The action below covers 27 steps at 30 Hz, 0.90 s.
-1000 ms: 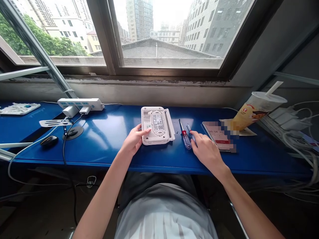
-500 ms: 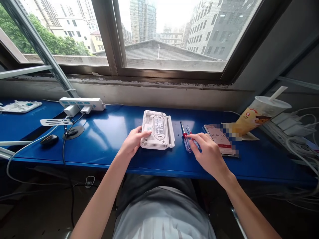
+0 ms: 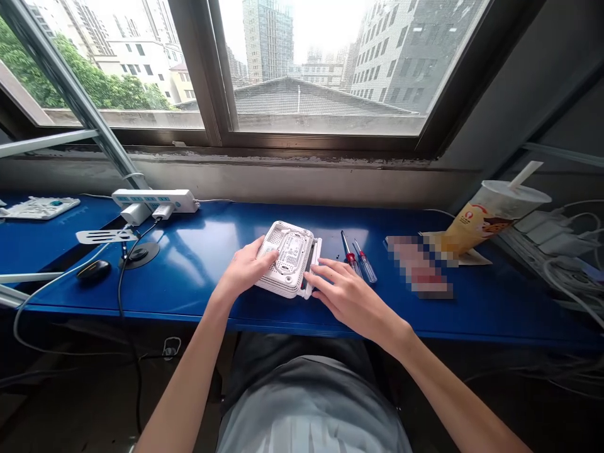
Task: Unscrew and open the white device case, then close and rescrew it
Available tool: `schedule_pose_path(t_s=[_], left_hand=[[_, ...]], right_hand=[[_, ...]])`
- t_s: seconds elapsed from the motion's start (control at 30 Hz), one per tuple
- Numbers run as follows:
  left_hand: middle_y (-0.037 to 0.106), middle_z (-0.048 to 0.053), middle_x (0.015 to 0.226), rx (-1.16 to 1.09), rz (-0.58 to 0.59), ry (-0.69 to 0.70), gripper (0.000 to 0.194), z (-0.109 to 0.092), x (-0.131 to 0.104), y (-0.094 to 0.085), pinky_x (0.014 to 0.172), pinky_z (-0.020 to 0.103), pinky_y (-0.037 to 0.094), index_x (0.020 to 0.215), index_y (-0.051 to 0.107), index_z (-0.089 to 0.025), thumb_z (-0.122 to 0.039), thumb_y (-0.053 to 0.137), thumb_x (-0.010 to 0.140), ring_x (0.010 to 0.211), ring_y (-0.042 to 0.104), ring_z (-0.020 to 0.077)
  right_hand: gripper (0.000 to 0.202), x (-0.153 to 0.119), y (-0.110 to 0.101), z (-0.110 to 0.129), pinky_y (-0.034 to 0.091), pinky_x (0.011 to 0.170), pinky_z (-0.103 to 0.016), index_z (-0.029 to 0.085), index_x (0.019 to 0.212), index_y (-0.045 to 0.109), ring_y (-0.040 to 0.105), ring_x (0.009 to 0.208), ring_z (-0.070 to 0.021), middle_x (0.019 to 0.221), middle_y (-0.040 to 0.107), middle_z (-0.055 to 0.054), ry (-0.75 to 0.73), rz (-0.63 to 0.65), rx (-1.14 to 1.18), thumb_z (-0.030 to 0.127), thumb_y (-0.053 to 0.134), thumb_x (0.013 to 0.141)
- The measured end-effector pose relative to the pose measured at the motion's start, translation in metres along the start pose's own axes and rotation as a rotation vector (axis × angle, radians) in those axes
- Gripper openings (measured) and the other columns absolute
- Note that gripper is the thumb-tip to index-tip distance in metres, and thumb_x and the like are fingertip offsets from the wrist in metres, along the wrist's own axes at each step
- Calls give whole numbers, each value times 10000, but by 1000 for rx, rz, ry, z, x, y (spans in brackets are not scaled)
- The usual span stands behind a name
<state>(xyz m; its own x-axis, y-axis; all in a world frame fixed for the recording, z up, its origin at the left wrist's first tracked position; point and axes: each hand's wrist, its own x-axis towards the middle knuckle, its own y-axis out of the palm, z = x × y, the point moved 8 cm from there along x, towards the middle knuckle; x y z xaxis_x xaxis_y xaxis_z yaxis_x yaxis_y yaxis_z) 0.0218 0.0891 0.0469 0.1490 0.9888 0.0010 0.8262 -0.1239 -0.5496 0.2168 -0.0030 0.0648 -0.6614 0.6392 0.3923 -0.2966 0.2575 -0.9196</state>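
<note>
A white wireless router (image 3: 291, 248) lies tilted with its vented, labelled underside up, near the middle of the blue desk. My left hand (image 3: 248, 264) grips its left edge, the thumb on the underside and the other fingers hidden beneath. My right hand (image 3: 349, 292) is at the router's right side, its fingertips curled over the folded white antenna (image 3: 315, 257). Just beyond that hand lie two screwdrivers with clear and red handles, a larger screwdriver (image 3: 350, 255) and a smaller screwdriver (image 3: 365, 262). Tiny dark screws (image 3: 338, 257) rest to their left.
To the right are a blurred phone (image 3: 419, 267) and a tilted drink cup (image 3: 491, 214) with a straw. A power strip (image 3: 155, 200), a black mouse (image 3: 94, 268) and cables occupy the left side. White adapters (image 3: 547, 229) crowd the far right.
My right hand has left the screwdrivers and moved left onto the router's antenna side. The router has turned slightly and come nearer to me, with my left hand still on it.
</note>
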Motion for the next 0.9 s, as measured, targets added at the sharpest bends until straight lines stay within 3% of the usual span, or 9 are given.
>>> schedule_pose_path(t_s=[0.13,0.23,0.43,0.63,0.77,0.9], left_hand=[[715,150,1356,280,-27,10,542,-6,-3,7,1055,460,496,1385,644,-207,-575,520,1007,1253,654,358],[645,179,1456,415,-61,-20,584,-9,-8,9,1150,551,407,1433,602,-203,-602,459,1031,1363,577,395],[556,204,1539,565,-57,32,760,-28,-22,21,1188,622,360,1587,467,-194,-694,445,1015,1424,523,429],[344,320,1687,677,4,52,872,-37,-26,36,1228,689,292,1629,418,-105,-676,551,982,1571,345,473],[319,268,1729,626,51,106,868,-32,-20,37,1247,737,231,1659,409,-174,-630,612,948,1615,258,490],[314,140,1766,586,99,190,785,-34,-19,38,1233,820,164,1660,438,-298,-523,640,936,1638,139,532]], right_hand=[[216,0,-1,9,660,1000,-535,101,1212,728,722,1234,-362,1240,767,-190,-19,-87,91,114,705,997],[185,-2,0,10,681,945,-520,111,1189,723,744,1171,-349,1179,775,-181,-9,-155,134,109,683,1009],[219,-7,4,7,682,984,-508,121,1256,695,722,1226,-337,1233,768,-180,3,-211,185,136,619,1051],[252,-11,-6,-5,638,1077,-492,158,1297,692,678,1311,-302,1326,747,-146,-22,-206,248,151,551,1088],[261,-18,-21,-37,665,986,-507,173,1260,739,686,1234,-321,1283,740,-158,177,-215,132,189,541,1091],[317,-28,-30,-66,693,808,-459,172,1275,762,690,1130,-344,1170,746,-169,382,-154,-7,261,517,1094]])
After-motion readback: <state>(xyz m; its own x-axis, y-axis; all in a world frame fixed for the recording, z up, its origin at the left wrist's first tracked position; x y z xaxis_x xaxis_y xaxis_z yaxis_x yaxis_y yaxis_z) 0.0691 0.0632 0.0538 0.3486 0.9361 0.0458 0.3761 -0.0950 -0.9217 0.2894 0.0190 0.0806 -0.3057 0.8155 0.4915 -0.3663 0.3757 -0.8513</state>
